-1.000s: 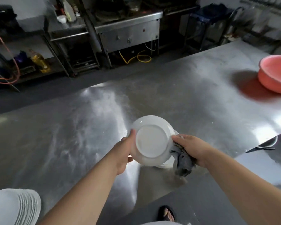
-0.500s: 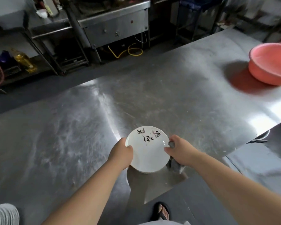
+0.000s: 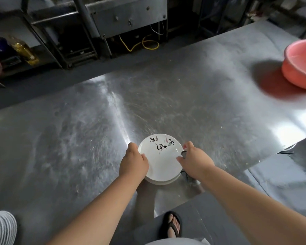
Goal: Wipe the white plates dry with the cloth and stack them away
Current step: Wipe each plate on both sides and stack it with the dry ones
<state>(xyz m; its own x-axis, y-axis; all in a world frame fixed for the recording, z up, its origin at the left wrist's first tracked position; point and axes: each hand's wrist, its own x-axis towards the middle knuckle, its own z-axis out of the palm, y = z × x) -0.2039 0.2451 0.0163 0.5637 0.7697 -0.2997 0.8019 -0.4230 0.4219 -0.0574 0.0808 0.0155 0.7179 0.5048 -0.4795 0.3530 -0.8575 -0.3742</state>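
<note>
Views: one, head-worn, wide-angle.
Facing: forward and down over the table [image 3: 78,138].
Nearness: close above both hands; forearms fill the lower frame.

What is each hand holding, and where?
Left hand grips the white plate by its left rim; right hand holds the right rim plus the grey cloth.

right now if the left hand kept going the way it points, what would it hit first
The white plate: the left hand grips its left rim. Beyond that, likely just the steel table, though depth is unclear.
</note>
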